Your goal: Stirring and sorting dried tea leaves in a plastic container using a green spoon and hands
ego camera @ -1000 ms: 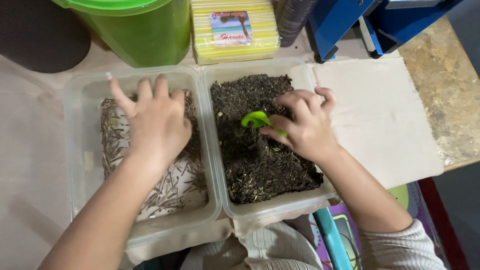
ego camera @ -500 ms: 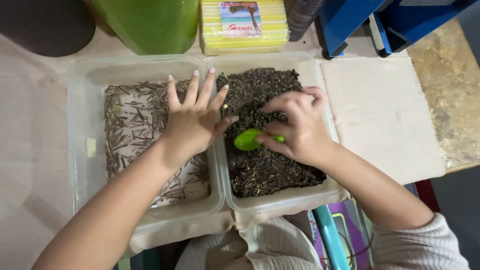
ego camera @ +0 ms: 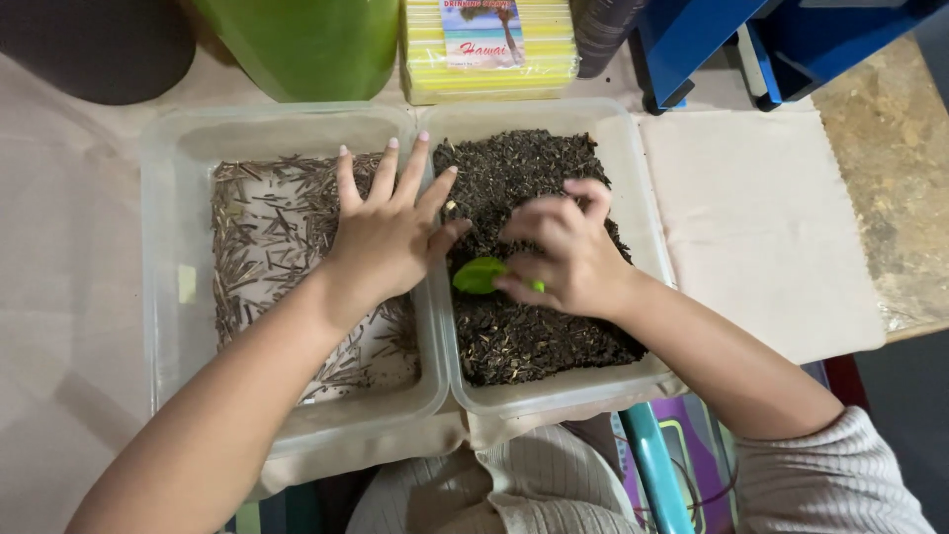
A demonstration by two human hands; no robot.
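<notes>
Two clear plastic tubs stand side by side. The left tub [ego camera: 163,247] holds thin brown stalks; the right tub [ego camera: 647,218] holds a dark crumbly mix. My left hand [ego camera: 390,237] is spread flat with fingers apart over the rim between the tubs, holding nothing. My right hand [ego camera: 563,257] is over the dark mix, its fingers closed on a small green spoon [ego camera: 481,276] whose bowl points left toward my left thumb.
A green bucket [ego camera: 306,44] and a yellow pack of straws [ego camera: 489,49] stand behind the tubs. A blue frame [ego camera: 732,44] is at the back right. A beige mat [ego camera: 761,218] lies right of the tubs. A dark round object [ego camera: 89,44] sits at the back left.
My left hand has moved right from over the stalks to the divide between the tubs. My right hand with the green spoon has shifted slightly left.
</notes>
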